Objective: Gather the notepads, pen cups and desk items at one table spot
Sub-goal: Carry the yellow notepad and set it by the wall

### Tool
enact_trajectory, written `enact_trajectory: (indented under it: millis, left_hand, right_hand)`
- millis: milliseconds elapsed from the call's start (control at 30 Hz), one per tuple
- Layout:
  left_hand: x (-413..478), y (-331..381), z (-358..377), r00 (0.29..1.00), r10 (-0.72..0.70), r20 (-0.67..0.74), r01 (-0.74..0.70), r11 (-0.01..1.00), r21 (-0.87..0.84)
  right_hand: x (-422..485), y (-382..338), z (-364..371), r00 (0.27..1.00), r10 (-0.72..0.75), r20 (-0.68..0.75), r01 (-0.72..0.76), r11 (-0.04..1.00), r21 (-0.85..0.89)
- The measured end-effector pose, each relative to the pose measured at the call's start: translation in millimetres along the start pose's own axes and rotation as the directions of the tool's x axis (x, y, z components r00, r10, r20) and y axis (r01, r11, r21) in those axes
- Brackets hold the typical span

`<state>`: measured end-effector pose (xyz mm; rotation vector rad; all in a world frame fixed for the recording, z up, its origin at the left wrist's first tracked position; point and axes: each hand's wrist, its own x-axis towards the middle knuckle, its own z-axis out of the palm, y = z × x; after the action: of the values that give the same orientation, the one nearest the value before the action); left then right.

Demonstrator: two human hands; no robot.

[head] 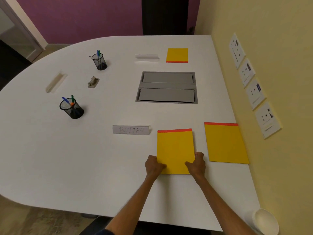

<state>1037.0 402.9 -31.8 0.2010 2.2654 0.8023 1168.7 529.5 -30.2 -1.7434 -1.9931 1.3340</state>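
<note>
A grey cable hatch [166, 87] sits recessed in the middle of the table [101, 158]. A white paper cup [265, 221] is by its near right corner. Socket plates [254, 92] line the yellow wall.

Counter [84, 158]: white, smooth, matt.
Near notepad [175, 146], right notepad [225, 143], far notepad [177, 54]: yellow matt paper or card, red binding strip.
Near pen cup [72, 108], far pen cup [100, 61]: black wire mesh, metal by the look.
Hatch [166, 87] set in the counter: grey metal-look lids, dull satin.
Name holder [131, 130]: clear glossy plastic, paper slip inside.
Cup [265, 221], near right: white paper, matt.
</note>
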Motion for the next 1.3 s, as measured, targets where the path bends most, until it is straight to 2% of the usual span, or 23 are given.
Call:
enact_trajectory:
  millis: [100,300,500,767,867,967,1067,1167,1300]
  left_hand:
    - [-4.7,21.7,-4.2,0.999,0.034,0.031,-0.031,0.995,-0.093]
    - [-3.4,72.8,16.5,0.988,0.152,-0.007,-0.151,0.976,-0.155]
    - [-4.3,112.1,59.2,0.970,0.240,0.026,-0.233,0.961,-0.150]
    - [-5.7,137.6,128.3,0.962,0.258,0.094,-0.245,0.961,-0.127]
    - [-8.8,140.8,148.5,0.964,0.246,0.106,-0.231,0.964,-0.133]
    - [-8.4,143.4,160.9,0.962,0.257,0.095,-0.245,0.962,-0.116]
    - [-6.3,144.7,168.4,0.957,0.283,0.067,-0.279,0.958,-0.071]
    - [-8.2,144.3,174.3,0.948,0.315,0.052,-0.317,0.947,0.043]
    - [-10.8,141.2,181.8,0.942,0.331,0.055,-0.335,0.938,0.089]
  right_hand:
    - [5.3,-5.2,-11.4,0.993,-0.103,-0.052,0.104,0.994,0.024]
    - [39.7,-13.8,-53.6,0.985,-0.127,-0.119,0.133,0.990,0.043]
    - [74.7,5.1,-98.8,0.985,-0.103,-0.135,0.098,0.994,-0.042]
    - [104.7,49.1,-140.8,0.985,-0.021,-0.169,-0.012,0.981,-0.195]
    - [112.3,61.7,-149.3,0.981,-0.057,-0.188,0.002,0.959,-0.284]
    - [113.8,65.8,-151.6,0.981,-0.085,-0.172,0.012,0.922,-0.388]
    - [112.2,66.4,-143.2,0.979,-0.170,-0.114,0.089,0.855,-0.511]
    - [109.5,65.8,-133.6,0.982,-0.169,-0.081,0.101,0.840,-0.534]
    - [104.4,69.8,-129.6,0.984,-0.151,-0.092,0.080,0.848,-0.524]
